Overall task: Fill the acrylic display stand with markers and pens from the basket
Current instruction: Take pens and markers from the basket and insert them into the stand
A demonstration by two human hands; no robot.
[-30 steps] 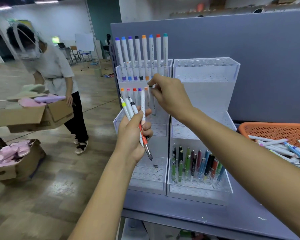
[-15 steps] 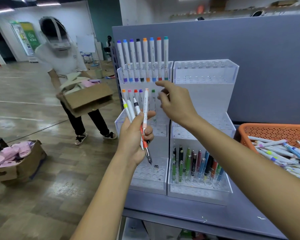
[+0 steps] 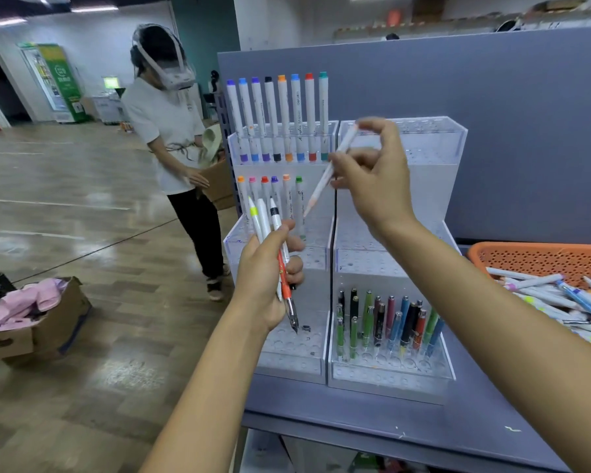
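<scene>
Holding markers in both hands in front of the acrylic display stand [image 3: 423,138].
Right hand [image 3: 372,175] pinches a white marker [image 3: 321,186] between thumb and fingers, tilted with its pale orange end down, before the stand's left half and near the middle row of six markers [image 3: 287,199]. Left hand [image 3: 267,278] grips a bundle of three white markers [image 3: 265,216] and a red pen [image 3: 285,285], the pen's tip pointing down over the lowest left tier. Eight markers [image 3: 277,117] stand upright in the top left row; pens [image 3: 389,322] fill the lowest right tier. The stand sits on the grey worktop [image 3: 355,414], with the orange basket [image 3: 539,257] of markers to its right.
</scene>
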